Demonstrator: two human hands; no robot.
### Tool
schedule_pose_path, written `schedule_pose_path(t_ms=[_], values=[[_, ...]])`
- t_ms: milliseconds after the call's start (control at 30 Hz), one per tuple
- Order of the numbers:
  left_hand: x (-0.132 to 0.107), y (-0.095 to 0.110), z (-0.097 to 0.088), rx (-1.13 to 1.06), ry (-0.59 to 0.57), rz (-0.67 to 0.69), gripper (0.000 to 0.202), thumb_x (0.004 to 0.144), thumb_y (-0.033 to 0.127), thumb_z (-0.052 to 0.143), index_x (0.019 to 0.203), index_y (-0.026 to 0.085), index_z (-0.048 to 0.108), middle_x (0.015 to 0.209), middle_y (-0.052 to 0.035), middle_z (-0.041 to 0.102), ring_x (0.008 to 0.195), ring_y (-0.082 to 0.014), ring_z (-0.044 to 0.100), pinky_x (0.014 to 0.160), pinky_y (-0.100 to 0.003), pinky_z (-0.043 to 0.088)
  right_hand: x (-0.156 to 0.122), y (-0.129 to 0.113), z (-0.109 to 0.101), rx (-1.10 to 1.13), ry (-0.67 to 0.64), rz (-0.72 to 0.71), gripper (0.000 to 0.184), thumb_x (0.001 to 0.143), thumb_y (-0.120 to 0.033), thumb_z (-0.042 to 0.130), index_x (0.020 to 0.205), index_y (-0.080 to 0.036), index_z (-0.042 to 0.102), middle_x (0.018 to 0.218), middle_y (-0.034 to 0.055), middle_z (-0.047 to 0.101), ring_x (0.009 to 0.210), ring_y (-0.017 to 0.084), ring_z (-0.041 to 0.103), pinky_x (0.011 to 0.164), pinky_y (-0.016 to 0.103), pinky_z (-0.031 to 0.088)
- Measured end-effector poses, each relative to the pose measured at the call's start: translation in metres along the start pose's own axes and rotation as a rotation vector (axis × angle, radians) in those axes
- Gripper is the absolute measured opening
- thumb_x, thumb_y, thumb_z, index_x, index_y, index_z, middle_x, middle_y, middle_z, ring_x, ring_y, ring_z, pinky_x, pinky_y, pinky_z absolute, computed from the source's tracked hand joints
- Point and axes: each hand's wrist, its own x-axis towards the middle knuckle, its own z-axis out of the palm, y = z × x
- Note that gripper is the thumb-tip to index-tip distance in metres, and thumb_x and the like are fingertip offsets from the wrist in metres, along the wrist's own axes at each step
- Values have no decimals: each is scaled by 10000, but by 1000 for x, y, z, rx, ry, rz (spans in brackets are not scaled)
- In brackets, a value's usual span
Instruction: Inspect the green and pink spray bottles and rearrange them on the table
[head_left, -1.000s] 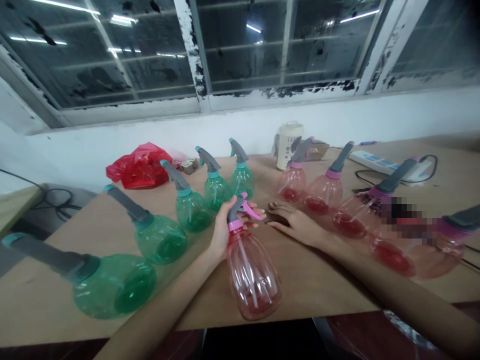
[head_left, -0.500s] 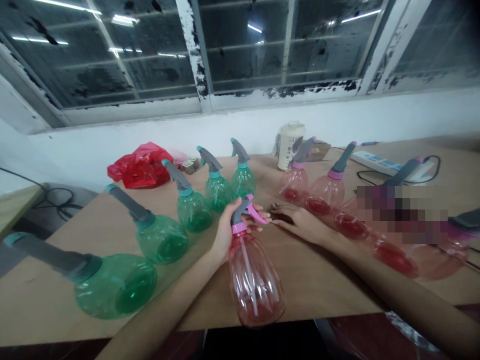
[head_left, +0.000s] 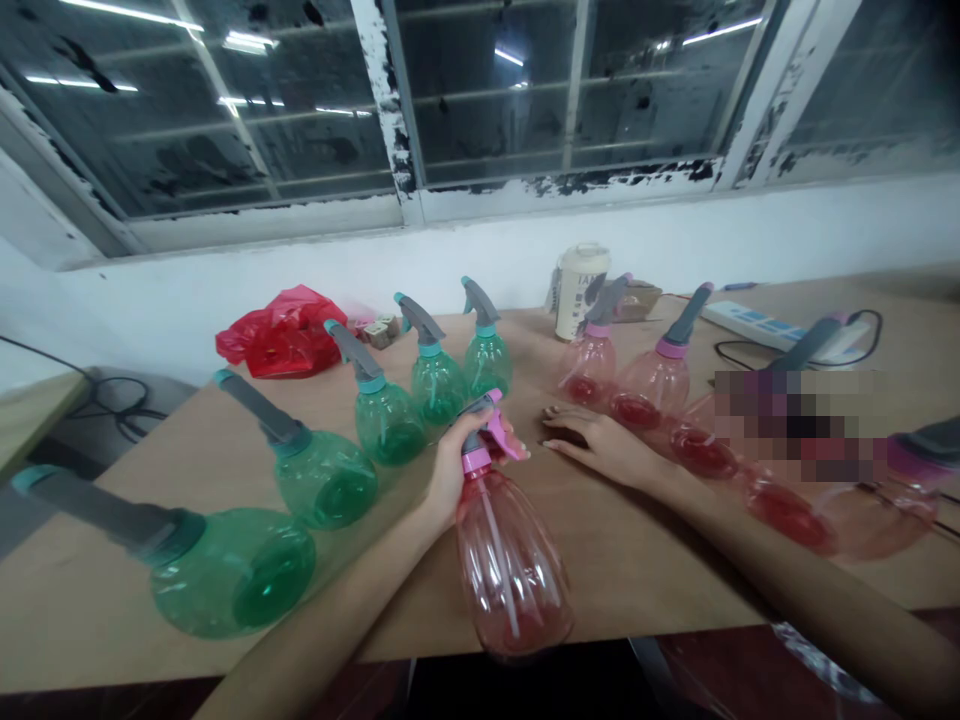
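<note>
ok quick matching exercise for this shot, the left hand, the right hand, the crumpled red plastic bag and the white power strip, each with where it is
Things:
1. left hand
2. right hand
3. crumpled red plastic bag
4. white power strip

Places:
A. beside a loop of black cable, far right
B. behind the green plastic spray bottles, far left
C. gripping the neck of a pink translucent plastic spray bottle
D. palm down on the tan tabletop

Pairs: 1-C, 2-D, 3-B, 4-A
</note>
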Motion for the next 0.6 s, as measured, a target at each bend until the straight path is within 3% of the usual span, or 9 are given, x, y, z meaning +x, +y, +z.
schedule_pose_path(t_ms=[133, 367, 600], values=[[-2, 3, 1, 21, -4, 27, 232, 757, 341, 565, 635, 145, 585, 538, -10, 604, 514, -130, 580, 564, -237, 465, 0, -1, 0, 9, 12, 3, 422, 888, -451, 462, 1175, -175, 599, 1261, 97, 585, 1221, 238, 495, 1057, 432, 378], [10, 5, -5, 20, -37, 9, 313, 765, 383, 559, 836, 92, 647, 781, -129, 714, 847, -265, 677, 666, -290, 496, -1, -2, -2, 35, 20, -8, 395, 885, -441, 476, 1174, -200, 597, 1261, 82, 587, 1201, 234, 515, 1047, 434, 389], [11, 1, -6, -9, -80, -37, 361, 807, 390, 510, 928, 79, 646, 928, -160, 714, 899, -277, 673, 669, -302, 521, 0, 0, -3, 31, 15, -7, 393, 887, -441, 471, 1179, -209, 593, 1265, 78, 584, 1200, 239, 517, 1041, 440, 393]])
